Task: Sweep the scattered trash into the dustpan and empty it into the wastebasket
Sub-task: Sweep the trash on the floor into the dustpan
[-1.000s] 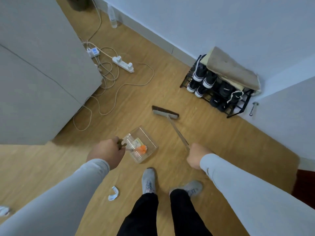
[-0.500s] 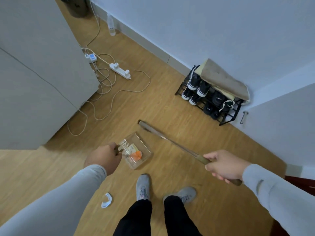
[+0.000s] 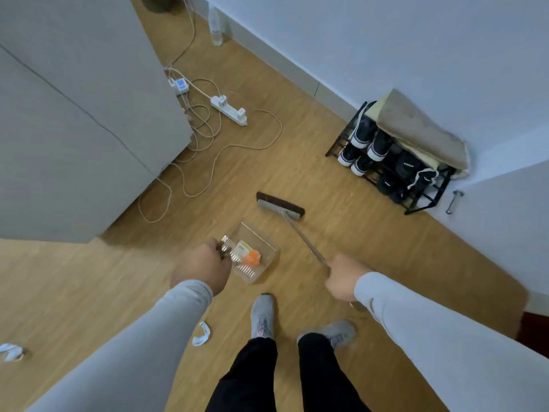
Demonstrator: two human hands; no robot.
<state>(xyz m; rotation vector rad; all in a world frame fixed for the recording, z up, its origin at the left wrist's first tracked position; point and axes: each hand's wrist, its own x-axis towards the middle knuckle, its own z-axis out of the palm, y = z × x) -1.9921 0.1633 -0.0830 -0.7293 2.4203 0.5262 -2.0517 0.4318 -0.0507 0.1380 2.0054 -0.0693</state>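
left hand grips clear plastic dustpan handle, orange and pale scraps inside | right hand closed round long-handled grey broom | white crumpled scraps unswept near feet | wastebasket unseen, emptying pending

the left hand covers the dustpan handle, so the grip itself can't be seen. the right hand hides the upper broom stick. the white scrap at the left edge is partly cut off. a dark thing up top is cropped, can't tell what. the bottle is blurry.
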